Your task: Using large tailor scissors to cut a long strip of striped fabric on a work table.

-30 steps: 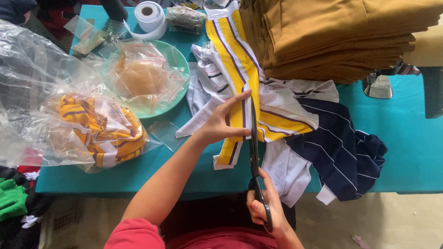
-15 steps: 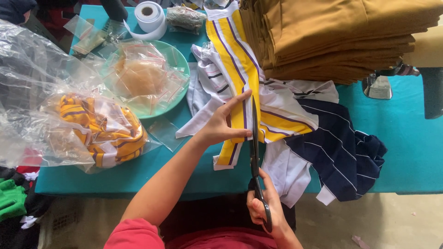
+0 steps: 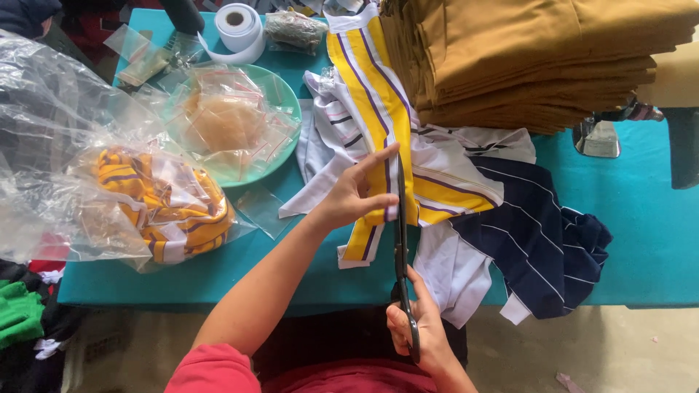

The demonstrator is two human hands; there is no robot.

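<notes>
Right, the yellow striped fabric strip (image 3: 373,109) lies on the teal table (image 3: 641,233), running from the far edge toward the near edge, over a heap of white striped cloth (image 3: 444,167). Left hand (image 3: 353,195) presses on the strip's near part, fingers together and extended, index along the scissors' blade. Right hand (image 3: 419,331) holds the black scissors (image 3: 401,240) by the handles, fingers wrapped through the loops; blades look closed or nearly so, laid along the strip's right edge and pointing away from the person.

Containers: green plate (image 3: 280,87) left of the strip holds a pile of small clear zip bags (image 3: 226,124), one with a brownish fill. A big clear plastic bag (image 3: 109,189) at the left edge holds bundled yellow striped pieces (image 3: 167,204) of the same pattern. One empty small clear bag (image 3: 263,211) lies flat between plate and left hand.

Packages: a wrapped greyish bundle (image 3: 295,29) at the far edge, beside a white tape roll (image 3: 237,25).

Further out: navy striped cloth (image 3: 539,240) right of the scissors, hanging over the near edge; a tall stack of mustard-brown folded fabric (image 3: 539,58) at the far right; a metal object (image 3: 597,138) just below it, kind unclear. Green cloth (image 3: 18,313) on the floor, lower left.
</notes>
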